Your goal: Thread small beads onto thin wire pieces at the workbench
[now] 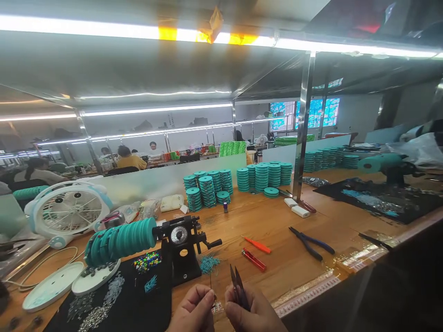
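My left hand [194, 310] is at the bottom centre, thumb and forefinger pinched on a thin dark strand [211, 280] that sticks up above the fingertips. A tiny dark piece shows at the pinch, too small to name. Close beside it, my right hand [254, 310] is closed around small scissors [237, 283]. Their dark, pointed blades aim upward and stand slightly apart. The handles are mostly hidden in the palm. Just beyond the hands lies a bunch of short blue-green strands [209, 263] on the wooden table [249, 221].
A black hand-cranked winder [183, 249] carries teal foam spools [121, 242]. Coloured beads [148, 262] and metal pieces [98, 317] lie on a black mat [138, 304]. An orange screwdriver [258, 245], red-handled tool [254, 259], pliers [309, 242], fan [69, 210] and stacked teal spools [261, 177] stand about.
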Demonstrator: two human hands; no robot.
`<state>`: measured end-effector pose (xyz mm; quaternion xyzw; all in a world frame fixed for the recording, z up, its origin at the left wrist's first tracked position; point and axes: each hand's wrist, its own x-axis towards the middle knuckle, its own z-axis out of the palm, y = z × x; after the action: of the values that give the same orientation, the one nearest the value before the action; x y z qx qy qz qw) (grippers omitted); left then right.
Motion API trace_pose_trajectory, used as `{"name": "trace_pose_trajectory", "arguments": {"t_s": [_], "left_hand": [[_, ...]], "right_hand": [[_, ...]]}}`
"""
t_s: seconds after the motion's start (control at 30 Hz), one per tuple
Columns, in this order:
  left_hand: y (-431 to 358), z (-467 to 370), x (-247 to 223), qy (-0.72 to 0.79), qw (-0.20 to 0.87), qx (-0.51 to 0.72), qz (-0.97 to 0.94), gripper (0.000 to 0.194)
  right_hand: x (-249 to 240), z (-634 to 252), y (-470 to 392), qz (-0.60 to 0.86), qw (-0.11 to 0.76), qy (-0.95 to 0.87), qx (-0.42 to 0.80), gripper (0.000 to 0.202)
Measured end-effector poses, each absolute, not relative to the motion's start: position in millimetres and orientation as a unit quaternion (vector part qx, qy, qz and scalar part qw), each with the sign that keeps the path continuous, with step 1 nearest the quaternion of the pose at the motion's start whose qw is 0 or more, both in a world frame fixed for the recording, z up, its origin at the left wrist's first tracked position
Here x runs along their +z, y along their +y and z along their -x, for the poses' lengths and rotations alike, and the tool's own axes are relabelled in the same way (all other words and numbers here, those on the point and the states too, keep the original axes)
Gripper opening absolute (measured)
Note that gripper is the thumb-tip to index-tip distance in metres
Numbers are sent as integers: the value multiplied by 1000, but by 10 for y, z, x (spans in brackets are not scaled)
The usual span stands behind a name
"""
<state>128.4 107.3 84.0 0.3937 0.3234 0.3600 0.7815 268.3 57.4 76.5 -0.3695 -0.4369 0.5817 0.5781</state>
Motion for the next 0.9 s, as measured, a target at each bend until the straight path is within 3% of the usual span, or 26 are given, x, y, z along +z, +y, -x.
{"name": "trace_pose_trajectory", "arguments": {"t_s": [0.13, 0.33, 0.53, 0.73, 0.9], "left_hand": [[1062, -1348, 909, 312, 781, 368, -396, 51], [1066, -1434, 1204, 340, 741, 430, -387, 38], [1081, -1480, 1355, 306, 798, 398, -334, 20], [1109, -1486, 1387, 300, 812, 400, -300, 14], [1179, -1489, 1343, 279, 796, 407, -350, 13]], "right_hand": [[763, -2695, 616, 290, 598, -358, 656, 48], [990, -2759, 658, 333, 656, -289, 612, 54], [1140, -2769, 685, 367, 684, -253, 577, 57], [1068, -2833, 718, 421, 684, -297, 517, 54], [1001, -2894, 647, 468, 632, -390, 478, 66]]}}
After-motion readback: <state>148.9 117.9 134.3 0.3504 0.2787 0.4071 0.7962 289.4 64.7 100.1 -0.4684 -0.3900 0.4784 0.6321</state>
